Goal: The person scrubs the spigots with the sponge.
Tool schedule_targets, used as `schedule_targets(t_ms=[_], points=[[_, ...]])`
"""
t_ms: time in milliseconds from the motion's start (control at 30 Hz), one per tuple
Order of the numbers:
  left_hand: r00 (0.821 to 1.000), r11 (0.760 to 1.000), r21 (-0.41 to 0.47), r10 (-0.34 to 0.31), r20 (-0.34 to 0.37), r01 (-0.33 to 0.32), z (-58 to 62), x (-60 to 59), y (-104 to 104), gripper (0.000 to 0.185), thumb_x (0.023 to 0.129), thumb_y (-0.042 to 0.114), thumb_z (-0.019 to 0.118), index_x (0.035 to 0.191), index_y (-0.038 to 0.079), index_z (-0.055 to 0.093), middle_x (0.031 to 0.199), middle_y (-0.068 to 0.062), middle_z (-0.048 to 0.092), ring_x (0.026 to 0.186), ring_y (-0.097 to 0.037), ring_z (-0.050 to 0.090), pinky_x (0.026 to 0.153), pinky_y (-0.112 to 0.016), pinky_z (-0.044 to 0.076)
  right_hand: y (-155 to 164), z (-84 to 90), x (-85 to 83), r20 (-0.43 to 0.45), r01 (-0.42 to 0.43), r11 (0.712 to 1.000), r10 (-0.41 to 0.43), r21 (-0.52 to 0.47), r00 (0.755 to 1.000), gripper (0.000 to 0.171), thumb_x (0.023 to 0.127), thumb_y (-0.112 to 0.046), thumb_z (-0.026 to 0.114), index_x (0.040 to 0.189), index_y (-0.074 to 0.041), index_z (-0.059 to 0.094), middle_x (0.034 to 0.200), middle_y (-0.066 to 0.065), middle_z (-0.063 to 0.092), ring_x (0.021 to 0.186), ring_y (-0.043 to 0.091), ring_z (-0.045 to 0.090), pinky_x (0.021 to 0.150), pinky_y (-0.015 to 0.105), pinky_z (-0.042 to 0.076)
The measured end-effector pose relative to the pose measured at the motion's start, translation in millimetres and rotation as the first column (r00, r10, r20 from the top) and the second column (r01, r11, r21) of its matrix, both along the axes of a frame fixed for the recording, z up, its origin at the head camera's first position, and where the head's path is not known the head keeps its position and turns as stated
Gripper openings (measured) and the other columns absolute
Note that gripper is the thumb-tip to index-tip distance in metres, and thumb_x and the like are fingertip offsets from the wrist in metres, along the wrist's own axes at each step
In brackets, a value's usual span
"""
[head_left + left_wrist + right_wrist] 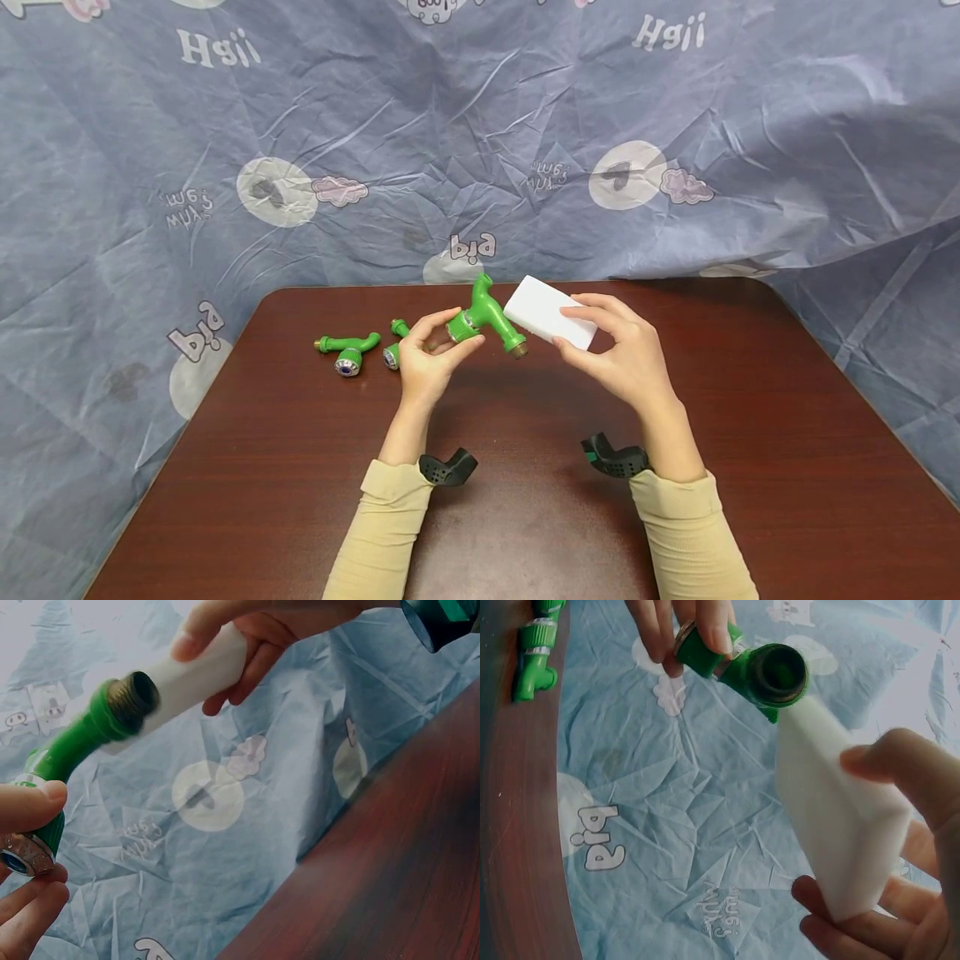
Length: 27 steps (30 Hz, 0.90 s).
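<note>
A green faucet [489,312] with a brass threaded end is held up above the table by my left hand [426,367], whose thumb and fingers pinch its round knob. My right hand [626,354] grips a white sponge block [546,310] between thumb and fingers. In the right wrist view, one corner of the sponge [840,817] meets the faucet's body [739,671] close to its open end. The left wrist view shows the threaded end [131,701] in front of the sponge [199,679], which it partly hides.
Two more green faucets lie on the brown table [517,517] at the left: one faucet [348,350] in full sight, another faucet [400,329] partly behind my left hand. A blue-grey printed cloth [450,125] hangs behind the table's far edge.
</note>
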<state>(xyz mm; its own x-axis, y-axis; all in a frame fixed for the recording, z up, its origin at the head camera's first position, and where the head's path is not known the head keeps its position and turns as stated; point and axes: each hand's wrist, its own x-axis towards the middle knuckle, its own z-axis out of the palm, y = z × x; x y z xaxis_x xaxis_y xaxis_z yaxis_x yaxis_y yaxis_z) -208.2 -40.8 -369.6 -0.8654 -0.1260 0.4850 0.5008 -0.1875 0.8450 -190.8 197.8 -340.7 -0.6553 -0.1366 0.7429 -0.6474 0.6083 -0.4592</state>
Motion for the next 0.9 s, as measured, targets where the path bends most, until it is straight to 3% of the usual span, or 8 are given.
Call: schedule_targets(t_ms=[67,233,467,667,900], points=[[1.0,1.0,0.008,-0.009,-0.012,0.009,-0.7,-0.6,0.3,0.047,0.063,-0.019,0.075,0.108,-0.018,0.06,0.096,-0.017,0.063,0.077,-0.011,0.065,0.069,-0.027,0.055,0.7,-0.9,-0.3,-0.005,0.015,1.0,-0.015,-0.007,1.0,0.033,0.065,-0.011,0.082,0.097,-0.012,0.074,0.108,0.002,0.066,0.097,0.019,0.061,0.079,0.014,0.04],[1.0,1.0,-0.016,0.005,-0.02,-0.005,-1.0,-0.8,1.0,0.047,0.063,-0.017,0.077,0.108,-0.015,0.061,0.095,-0.022,0.063,0.075,-0.012,0.064,0.069,-0.027,0.055,0.4,-2.1,-1.2,-0.009,-0.054,0.999,0.054,0.008,0.999,0.033,0.065,-0.011,0.081,0.097,-0.013,0.074,0.108,0.003,0.065,0.098,0.02,0.061,0.081,0.016,0.041],[1.0,1.0,0.0,0.016,0.014,-0.016,-0.1,0.3,1.9,0.047,0.064,-0.017,0.077,0.108,-0.015,0.059,0.095,-0.031,0.063,0.076,-0.018,0.064,0.071,-0.03,0.055,0.9,-3.1,-1.9,-0.031,0.068,0.997,-0.067,0.033,0.997,0.032,0.065,-0.015,0.081,0.096,-0.012,0.074,0.108,0.002,0.066,0.096,0.018,0.062,0.075,0.015,0.04],[1.0,0.999,-0.019,0.028,0.003,-0.028,0.7,1.3,1.8,0.045,0.064,-0.014,0.078,0.106,-0.013,0.06,0.096,-0.024,0.065,0.078,-0.017,0.063,0.07,-0.031,0.054,-2.3,-3.7,-2.3,-0.035,-0.014,0.999,0.016,0.043,0.999,0.033,0.065,-0.014,0.081,0.097,-0.012,0.074,0.109,0.003,0.065,0.098,0.02,0.062,0.08,0.015,0.041],[0.999,0.998,-0.051,0.031,-0.021,-0.032,2.2,2.0,0.9,0.044,0.066,-0.012,0.078,0.107,-0.011,0.062,0.096,-0.025,0.064,0.076,-0.014,0.061,0.068,-0.032,0.054,-1.1,-5.5,-3.5,-0.046,0.073,0.995,-0.07,0.063,0.996,0.033,0.065,-0.019,0.081,0.096,-0.013,0.074,0.108,0.002,0.065,0.094,0.019,0.062,0.071,0.019,0.042]])
